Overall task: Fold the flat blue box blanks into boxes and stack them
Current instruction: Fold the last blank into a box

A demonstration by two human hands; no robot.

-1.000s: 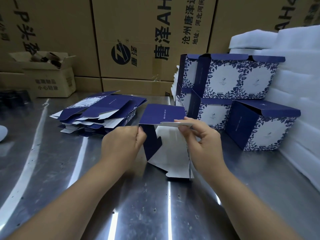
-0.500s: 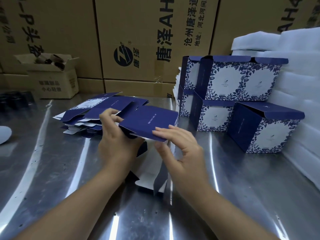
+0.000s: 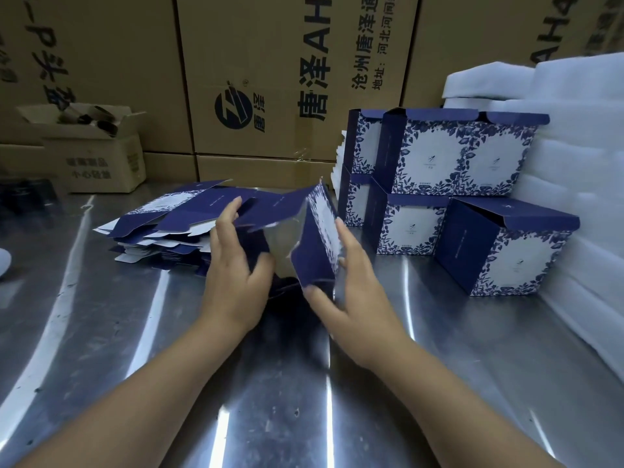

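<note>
We fold a box blank (image 3: 315, 251): left hand (image 3: 236, 275) presses it with straight fingers, right hand (image 3: 351, 298) pinches its side. Light, stiff card, we judge; best gripped along edges.

My feed is dim and blue-tinted. Light from above lays long white glare streaks on the shiny steel desk (image 3: 101, 332) left, right and nearer than my left grip (image 3: 236, 275) and right grip (image 3: 351, 298). The half-folded blue cardboard box blank (image 3: 314, 244) between them is motion-blurred, with dark shadow beneath. The brown printed cartons (image 3: 270, 62) beyond bow towards the frame edges.
</note>
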